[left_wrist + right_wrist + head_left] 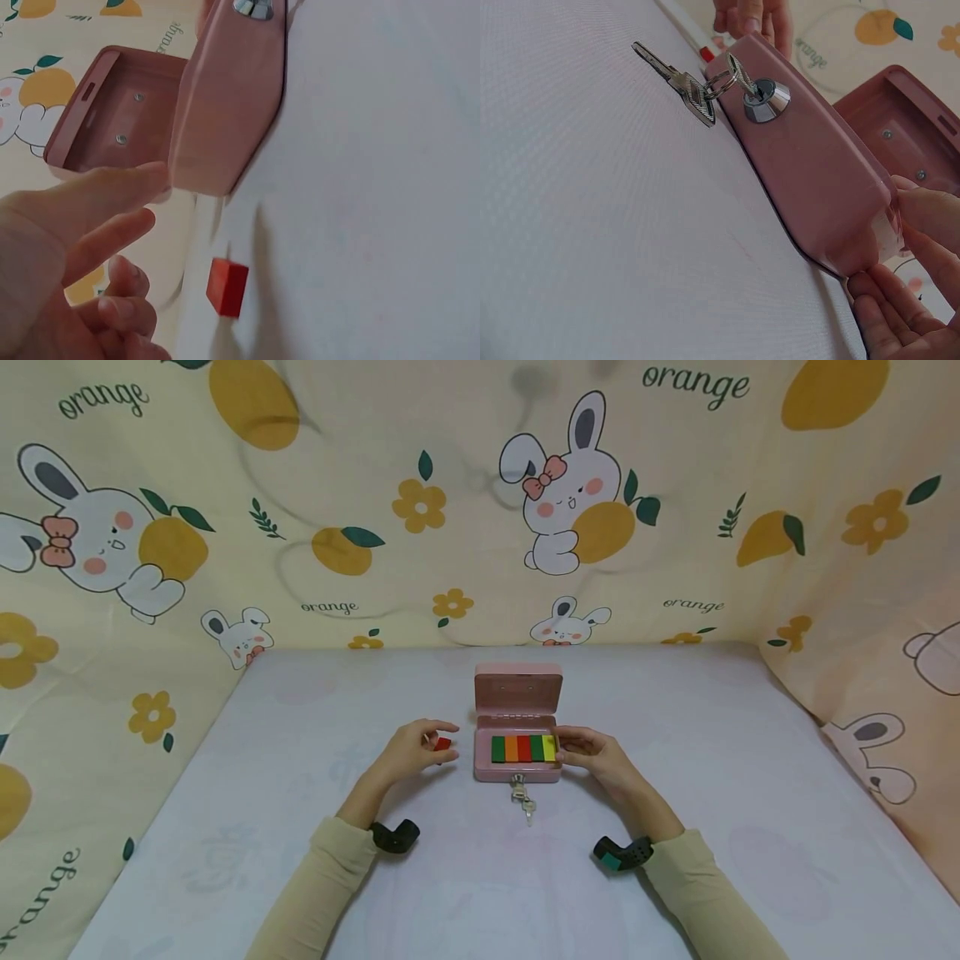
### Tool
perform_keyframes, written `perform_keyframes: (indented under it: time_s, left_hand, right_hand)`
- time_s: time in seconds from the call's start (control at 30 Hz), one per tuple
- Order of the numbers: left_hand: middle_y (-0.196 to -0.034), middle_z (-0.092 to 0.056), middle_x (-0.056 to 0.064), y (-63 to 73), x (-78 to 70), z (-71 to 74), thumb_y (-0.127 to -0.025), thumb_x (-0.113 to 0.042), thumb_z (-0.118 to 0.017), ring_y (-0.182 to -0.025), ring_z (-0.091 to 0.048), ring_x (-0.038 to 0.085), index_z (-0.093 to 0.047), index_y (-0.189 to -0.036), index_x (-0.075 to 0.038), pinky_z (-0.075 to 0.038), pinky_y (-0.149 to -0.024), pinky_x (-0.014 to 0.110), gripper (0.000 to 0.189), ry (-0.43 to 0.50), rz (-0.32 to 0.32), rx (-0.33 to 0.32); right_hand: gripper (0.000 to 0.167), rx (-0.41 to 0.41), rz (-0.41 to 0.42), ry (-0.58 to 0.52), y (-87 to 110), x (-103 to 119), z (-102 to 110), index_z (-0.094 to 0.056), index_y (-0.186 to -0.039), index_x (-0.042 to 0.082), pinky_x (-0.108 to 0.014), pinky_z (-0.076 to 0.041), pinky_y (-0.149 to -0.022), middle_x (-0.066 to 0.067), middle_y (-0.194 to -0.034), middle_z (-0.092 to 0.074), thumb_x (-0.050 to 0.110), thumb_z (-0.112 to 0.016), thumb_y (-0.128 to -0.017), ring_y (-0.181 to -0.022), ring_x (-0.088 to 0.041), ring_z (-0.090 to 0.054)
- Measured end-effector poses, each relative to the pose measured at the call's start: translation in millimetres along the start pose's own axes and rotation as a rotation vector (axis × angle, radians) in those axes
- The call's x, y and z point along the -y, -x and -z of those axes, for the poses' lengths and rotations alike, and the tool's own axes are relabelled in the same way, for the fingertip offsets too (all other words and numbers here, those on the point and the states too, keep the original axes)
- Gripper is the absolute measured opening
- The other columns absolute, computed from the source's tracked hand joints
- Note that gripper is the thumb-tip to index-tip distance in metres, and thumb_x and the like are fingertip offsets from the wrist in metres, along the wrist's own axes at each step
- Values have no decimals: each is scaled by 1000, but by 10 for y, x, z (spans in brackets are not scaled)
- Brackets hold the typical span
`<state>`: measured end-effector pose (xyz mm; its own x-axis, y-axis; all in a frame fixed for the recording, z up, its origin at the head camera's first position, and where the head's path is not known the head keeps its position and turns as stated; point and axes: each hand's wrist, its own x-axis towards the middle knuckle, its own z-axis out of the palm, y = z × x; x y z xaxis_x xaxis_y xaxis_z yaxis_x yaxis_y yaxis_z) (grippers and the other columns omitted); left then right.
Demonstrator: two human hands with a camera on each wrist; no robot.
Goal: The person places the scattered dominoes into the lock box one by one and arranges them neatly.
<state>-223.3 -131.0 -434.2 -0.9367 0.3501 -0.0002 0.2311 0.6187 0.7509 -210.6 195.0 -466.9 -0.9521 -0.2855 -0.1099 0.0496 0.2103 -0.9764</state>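
Observation:
A pink metal cash box (pixel 517 772) stands on the table with its lid (pixel 517 691) raised. Inside lies a row of coloured blocks (pixel 523 748) in green, orange, red and yellow. At the box's right end, my right hand (pixel 597 757) holds the side wall, thumb and fingertips against it. My left hand (pixel 408 752) hovers left of the box, fingers spread. A red block (pixel 227 287) rests on the table below it, apart from the fingers in the left wrist view. Keys (pixel 694 94) hang from the front lock (pixel 766 100).
A white cloth (pixel 247 827) covers the table. Behind and along the sides rises a curtain (pixel 465 527) printed with rabbits and oranges. Black wrist cameras are strapped to both wrists.

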Motion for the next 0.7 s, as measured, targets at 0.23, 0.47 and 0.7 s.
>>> perform_keyframes:
  time_s: [0.23, 0.47, 0.7]
  left_hand:
    - [-77, -49, 7, 1, 80, 29, -81, -17, -77, -73, -43, 12, -66, -119, -6, -35, -64, 22, 42, -6, 15, 11]
    - [-77, -48, 5, 7, 142, 72, -79, -17, -78, -74, -42, 13, -66, -121, -7, -34, -65, 23, 45, -7, 32, 37]
    - [-77, -49, 7, 2, 202, 92, -79, -16, -78, -73, -43, 12, -64, -123, -6, -34, -65, 23, 47, -1, 41, 66]
  right_hand:
    - [55, 1, 8, -1, -2, -6, 4, -48, -138, -3, -6, -44, -89, -27, -143, -46, 14, -68, -89, -114, -11, -56]
    - [56, 4, 14, 5, -1, -20, 7, -48, -138, -2, -6, -44, -90, -26, -144, -46, 16, -68, -89, -124, -26, -53]
    - [56, 7, 20, 5, -9, -34, 14, -48, -138, -2, -6, -44, -90, -25, -145, -45, 16, -68, -89, -124, -24, -53]
